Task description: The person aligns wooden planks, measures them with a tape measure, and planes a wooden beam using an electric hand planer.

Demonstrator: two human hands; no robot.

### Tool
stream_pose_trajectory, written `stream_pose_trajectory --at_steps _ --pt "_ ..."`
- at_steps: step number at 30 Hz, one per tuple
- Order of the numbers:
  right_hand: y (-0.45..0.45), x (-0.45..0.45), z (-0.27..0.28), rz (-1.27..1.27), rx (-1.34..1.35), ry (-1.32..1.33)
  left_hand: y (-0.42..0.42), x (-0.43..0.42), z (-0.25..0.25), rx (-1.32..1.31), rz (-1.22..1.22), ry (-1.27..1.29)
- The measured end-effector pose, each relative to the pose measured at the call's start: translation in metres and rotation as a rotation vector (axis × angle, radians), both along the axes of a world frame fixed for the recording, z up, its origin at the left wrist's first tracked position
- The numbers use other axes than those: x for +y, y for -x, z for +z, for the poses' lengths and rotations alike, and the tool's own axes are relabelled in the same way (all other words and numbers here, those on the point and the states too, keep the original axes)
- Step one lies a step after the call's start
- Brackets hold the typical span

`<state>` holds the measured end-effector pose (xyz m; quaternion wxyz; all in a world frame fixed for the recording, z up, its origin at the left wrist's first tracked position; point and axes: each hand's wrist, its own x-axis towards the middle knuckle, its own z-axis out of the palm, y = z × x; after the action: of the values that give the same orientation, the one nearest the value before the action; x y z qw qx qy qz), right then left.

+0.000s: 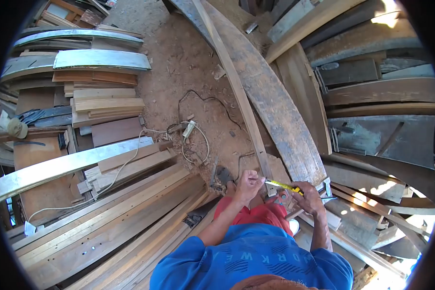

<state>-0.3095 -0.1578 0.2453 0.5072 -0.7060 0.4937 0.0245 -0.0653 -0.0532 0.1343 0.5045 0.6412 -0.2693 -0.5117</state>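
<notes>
My left hand point(250, 186) is raised in front of the red shorts, its fingers pinched on the end of a yellow tape measure blade point(278, 183). The blade runs to the right, a short way out of a black and yellow tape case point(298, 190). My right hand point(310, 198) is wrapped round that case. Just beyond the hands, the near end of a long narrow wooden strip point(246, 108) lies close to the blade. A wide worn plank point(280, 111) stretches away beside the strip.
A white power strip point(189, 129) with looped cords lies on the dirt floor point(164, 63). Stacked boards point(108, 104) stand at the left, long beams point(106, 217) at the lower left. More planks point(382, 92) fill the right side. A dark sandal point(224, 175) shows near my left hand.
</notes>
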Motion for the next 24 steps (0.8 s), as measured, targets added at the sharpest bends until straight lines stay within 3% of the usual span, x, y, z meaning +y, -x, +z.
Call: stream_pose_trajectory --at_steps 1,4,8,14,17,22,24 --pt "0.002 -0.001 -0.002 -0.009 -0.008 0.035 -0.001 -0.001 -0.002 -0.239 -0.070 -0.219" --pt "0.003 -0.003 -0.012 -0.038 -0.026 0.111 0.022 -0.008 -0.046 -0.429 -0.110 -0.375" --pt "0.000 -0.007 -0.015 -0.037 -0.030 0.142 0.062 -0.023 -0.054 -0.551 -0.093 -0.390" --pt "-0.007 -0.020 -0.034 0.023 -0.076 0.275 0.064 -0.024 -0.071 -0.438 -0.069 -0.374" --pt "-0.030 -0.046 -0.027 0.112 0.057 0.365 0.064 -0.028 -0.053 -0.430 -0.009 -0.383" --pt "-0.076 -0.081 -0.014 0.215 0.130 0.443 0.054 -0.011 -0.068 -0.184 0.016 -0.335" --pt "-0.090 -0.087 -0.019 0.258 0.155 0.413 0.051 -0.006 -0.069 -0.239 0.013 -0.344"
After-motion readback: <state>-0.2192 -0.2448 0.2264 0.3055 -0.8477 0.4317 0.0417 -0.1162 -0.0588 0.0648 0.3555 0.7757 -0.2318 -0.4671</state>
